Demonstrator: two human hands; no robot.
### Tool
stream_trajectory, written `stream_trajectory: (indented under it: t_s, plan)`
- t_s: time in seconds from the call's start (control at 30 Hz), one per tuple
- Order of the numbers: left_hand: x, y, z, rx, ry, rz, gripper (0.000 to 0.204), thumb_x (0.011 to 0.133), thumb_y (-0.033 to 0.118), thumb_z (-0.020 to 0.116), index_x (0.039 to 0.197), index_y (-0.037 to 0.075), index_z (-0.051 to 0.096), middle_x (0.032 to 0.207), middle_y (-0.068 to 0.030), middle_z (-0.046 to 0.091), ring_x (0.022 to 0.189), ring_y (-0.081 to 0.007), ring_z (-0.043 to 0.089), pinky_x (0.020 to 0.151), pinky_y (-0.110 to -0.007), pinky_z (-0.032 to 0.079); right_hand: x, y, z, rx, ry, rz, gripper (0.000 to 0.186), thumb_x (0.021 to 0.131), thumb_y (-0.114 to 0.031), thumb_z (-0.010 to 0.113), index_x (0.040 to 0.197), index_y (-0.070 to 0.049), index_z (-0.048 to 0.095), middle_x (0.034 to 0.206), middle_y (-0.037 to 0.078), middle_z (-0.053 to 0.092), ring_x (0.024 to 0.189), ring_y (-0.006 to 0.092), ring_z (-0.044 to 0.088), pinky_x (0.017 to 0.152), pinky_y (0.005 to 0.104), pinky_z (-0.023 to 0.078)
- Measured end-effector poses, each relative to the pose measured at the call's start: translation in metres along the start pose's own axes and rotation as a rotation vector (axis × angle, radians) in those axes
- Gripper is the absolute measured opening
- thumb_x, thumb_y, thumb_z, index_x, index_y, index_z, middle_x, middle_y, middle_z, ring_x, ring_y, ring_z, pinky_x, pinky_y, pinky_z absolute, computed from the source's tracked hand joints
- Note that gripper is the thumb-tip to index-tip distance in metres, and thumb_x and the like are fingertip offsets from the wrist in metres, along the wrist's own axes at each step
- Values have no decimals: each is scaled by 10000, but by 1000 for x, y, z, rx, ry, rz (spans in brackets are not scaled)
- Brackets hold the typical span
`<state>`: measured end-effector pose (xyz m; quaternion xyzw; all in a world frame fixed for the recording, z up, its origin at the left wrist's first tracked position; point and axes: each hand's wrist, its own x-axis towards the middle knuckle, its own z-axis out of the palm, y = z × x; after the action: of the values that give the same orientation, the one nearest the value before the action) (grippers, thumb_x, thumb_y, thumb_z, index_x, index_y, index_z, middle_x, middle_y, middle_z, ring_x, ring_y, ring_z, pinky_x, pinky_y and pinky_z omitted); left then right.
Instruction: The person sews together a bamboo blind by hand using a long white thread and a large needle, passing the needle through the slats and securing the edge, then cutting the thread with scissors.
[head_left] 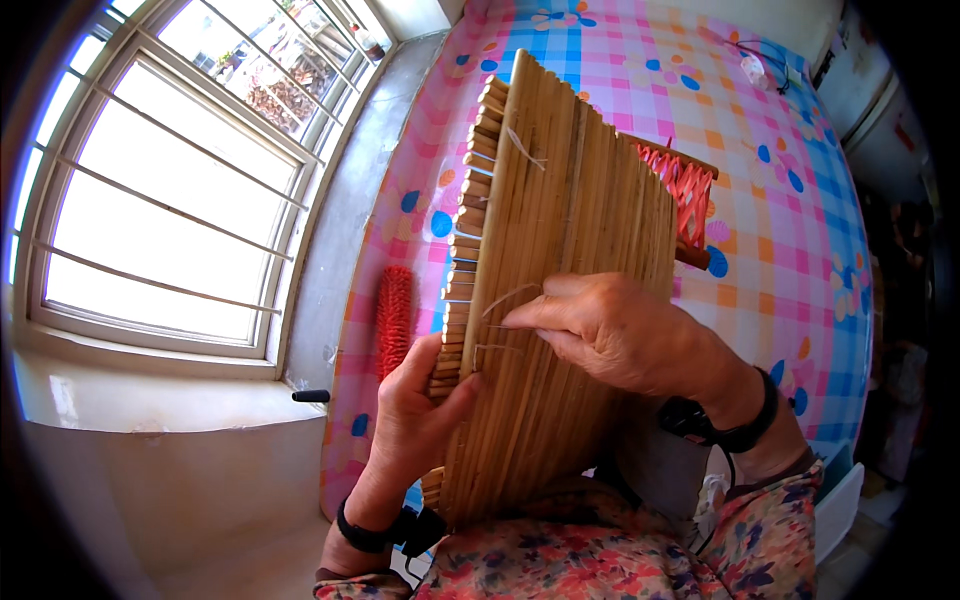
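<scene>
A panel of slim bamboo-like sticks (580, 200), laid side by side, stands tilted in front of me. Along its left side runs a row of short cut stick ends (462, 250). My left hand (415, 400) grips that edge low down, thumb on the front face, fingers mostly hidden behind. Over the face, my right hand (610, 325) is closed in a pinch on a thin pale strand (510, 298) that comes out near the edge stick. Just below it another loose strand (498, 348) sticks out, and a knotted tie (522, 150) shows near the top.
Under the panel spreads a checked, flowered cloth (780, 230). A red bristly roll (394, 310) lies left of it. Behind is a frame (690, 195) with pink-red woven strips and wooden bars. A barred window (170, 200) and a sill with a black handle (311, 396) are leftward.
</scene>
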<state>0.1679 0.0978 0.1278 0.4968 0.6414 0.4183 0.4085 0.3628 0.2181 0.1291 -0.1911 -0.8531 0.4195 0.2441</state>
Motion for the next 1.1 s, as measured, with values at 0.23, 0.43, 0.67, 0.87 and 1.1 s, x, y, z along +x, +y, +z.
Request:
stream_trajectory:
  t_s: [0.23, 0.43, 0.67, 0.87, 1.1]
  plan:
    - [-14, 21, 19, 454, -22, 261, 383, 761, -8, 664, 1126, 1, 550, 945, -122, 640, 846, -216, 648, 741, -307, 506, -14, -38, -47, -275, -214, 62, 179, 852, -95, 530, 977, -33, 643, 827, 159, 586, 793, 353, 595, 672, 419, 482]
    - [-26, 28, 55, 338, -118, 539, 360, 752, -9, 646, 1089, -6, 518, 848, -158, 584, 752, -323, 615, 655, -376, 511, -81, -62, -39, -236, -6, 148, 235, 803, -21, 563, 1023, -51, 639, 780, 134, 550, 736, 334, 590, 620, 404, 484]
    - [-50, 28, 87, 462, -409, 832, 370, 731, 66, 565, 1063, -83, 495, 952, -179, 566, 855, -281, 613, 702, -325, 517, -173, -92, -3, -260, 234, 362, 299, 786, 33, 626, 1076, -39, 638, 923, 146, 629, 866, 296, 646, 715, 328, 526]
    - [-66, -8, 115, 617, -498, 1151, 388, 728, 125, 559, 1054, -84, 546, 961, -172, 570, 902, -277, 604, 686, -322, 527, -239, -88, 55, -149, 372, 616, 276, 791, 35, 652, 1063, -9, 643, 1052, 155, 642, 969, 308, 629, 836, 362, 491]
    - [-64, -43, 112, 588, -570, 1117, 368, 728, 128, 570, 1036, -73, 569, 957, -166, 579, 913, -284, 612, 717, -319, 528, -246, -64, 95, -270, 344, 661, 260, 805, 21, 648, 1061, -25, 654, 1097, 123, 619, 1062, 298, 567, 923, 379, 430]
